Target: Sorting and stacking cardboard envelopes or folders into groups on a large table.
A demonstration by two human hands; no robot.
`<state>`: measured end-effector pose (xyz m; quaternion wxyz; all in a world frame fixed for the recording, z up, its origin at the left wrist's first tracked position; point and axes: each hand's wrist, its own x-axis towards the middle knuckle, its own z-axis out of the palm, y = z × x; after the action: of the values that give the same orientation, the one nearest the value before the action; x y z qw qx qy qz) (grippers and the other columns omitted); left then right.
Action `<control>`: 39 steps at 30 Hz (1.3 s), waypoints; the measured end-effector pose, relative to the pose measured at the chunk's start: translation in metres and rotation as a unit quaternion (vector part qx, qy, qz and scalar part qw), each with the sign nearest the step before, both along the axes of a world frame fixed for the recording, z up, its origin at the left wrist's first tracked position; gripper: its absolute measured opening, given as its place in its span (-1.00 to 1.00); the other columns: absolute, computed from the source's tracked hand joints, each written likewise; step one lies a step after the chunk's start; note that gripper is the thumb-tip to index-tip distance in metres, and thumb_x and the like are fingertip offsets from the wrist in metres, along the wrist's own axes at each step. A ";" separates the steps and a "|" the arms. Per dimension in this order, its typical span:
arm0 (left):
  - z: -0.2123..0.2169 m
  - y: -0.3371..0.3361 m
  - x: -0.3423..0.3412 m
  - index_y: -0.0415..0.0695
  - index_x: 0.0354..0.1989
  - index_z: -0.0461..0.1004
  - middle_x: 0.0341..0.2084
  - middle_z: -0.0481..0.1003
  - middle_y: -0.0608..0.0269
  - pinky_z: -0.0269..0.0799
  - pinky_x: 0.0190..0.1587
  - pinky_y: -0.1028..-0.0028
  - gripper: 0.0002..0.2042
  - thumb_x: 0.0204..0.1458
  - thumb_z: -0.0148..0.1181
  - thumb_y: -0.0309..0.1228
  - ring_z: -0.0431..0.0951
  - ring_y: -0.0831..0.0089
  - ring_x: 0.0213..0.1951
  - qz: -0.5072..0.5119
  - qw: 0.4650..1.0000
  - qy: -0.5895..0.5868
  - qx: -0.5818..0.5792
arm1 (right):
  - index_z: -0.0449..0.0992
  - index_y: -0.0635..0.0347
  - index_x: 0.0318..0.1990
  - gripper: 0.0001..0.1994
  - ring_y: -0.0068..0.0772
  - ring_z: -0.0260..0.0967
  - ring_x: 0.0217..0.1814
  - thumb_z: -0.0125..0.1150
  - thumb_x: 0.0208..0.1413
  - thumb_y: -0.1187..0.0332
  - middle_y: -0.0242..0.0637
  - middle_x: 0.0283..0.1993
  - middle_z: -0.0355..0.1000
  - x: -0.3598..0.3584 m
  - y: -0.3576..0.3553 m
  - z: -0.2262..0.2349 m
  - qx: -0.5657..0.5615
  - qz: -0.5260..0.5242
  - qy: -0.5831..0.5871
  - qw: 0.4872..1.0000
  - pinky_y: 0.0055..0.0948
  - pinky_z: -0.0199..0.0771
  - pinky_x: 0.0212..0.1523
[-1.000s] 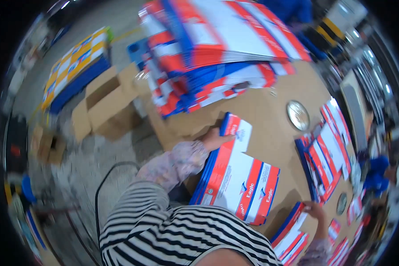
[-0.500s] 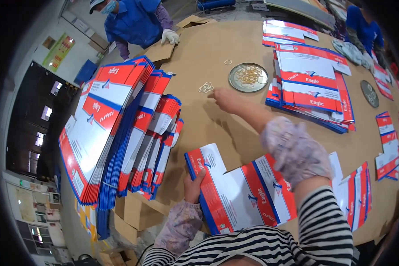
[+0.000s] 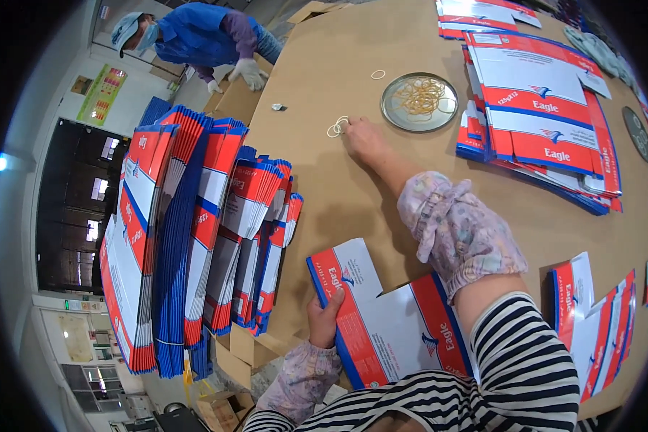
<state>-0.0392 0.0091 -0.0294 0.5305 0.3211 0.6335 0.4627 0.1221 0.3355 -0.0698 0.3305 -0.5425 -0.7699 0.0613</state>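
The brown table [image 3: 324, 68] carries cartons [image 3: 529, 75], bands [image 3: 333, 132], dishes [image 3: 412, 126].

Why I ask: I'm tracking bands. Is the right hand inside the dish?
No, the right hand is at loose bands beside the dish.

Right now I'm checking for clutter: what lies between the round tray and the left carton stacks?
In the head view: the right hand at loose rubber bands on the brown tabletop, and a small pale object.

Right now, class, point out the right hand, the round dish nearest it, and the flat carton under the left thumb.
Right hand [image 3: 368, 140]: head view, back of the hand.
Round dish [image 3: 417, 127]: head view, bare lower edge.
Flat carton [image 3: 390, 320]: head view, white panel.
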 end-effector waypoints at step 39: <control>-0.015 0.005 0.000 -0.29 -0.24 0.44 -0.33 0.52 -0.11 0.42 -0.14 0.27 -0.42 -0.16 0.32 0.05 0.55 0.10 -0.23 0.001 0.978 0.206 0.033 | 0.46 0.34 -0.30 -0.76 -0.21 0.41 -0.37 0.09 0.14 0.28 -0.11 -0.38 0.43 0.034 0.062 0.006 0.005 0.015 0.059 0.998 -0.25 0.37 -0.30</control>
<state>-0.0390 0.0146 -0.0447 0.3773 0.4266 0.7139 0.4075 0.1563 0.3972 -0.0636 0.3777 -0.5244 -0.7573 0.0943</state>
